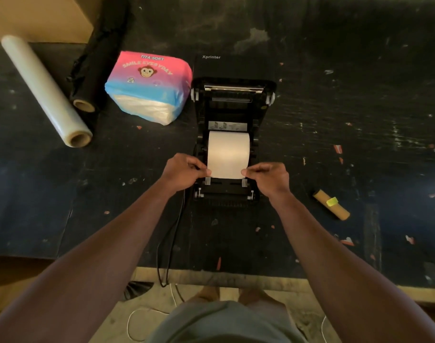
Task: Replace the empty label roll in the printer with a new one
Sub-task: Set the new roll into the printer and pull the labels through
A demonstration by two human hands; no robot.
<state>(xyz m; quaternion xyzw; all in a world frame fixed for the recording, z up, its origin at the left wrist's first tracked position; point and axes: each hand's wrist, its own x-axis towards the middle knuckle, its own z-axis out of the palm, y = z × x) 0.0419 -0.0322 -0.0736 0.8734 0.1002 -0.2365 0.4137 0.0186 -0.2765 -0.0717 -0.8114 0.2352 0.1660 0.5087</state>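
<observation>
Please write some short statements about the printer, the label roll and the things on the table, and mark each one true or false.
1. The printer has its lid open. True.
2. A white label roll sits inside the printer. True.
3. Only the right hand touches the paper. False: the left hand pinches the other corner of the paper's front edge.
4. The empty cardboard core lies to the left of the printer. False: it lies on the table to the printer's right.
5. The tissue pack stands on top of the printer. False: it rests on the table, left of the printer.
</observation>
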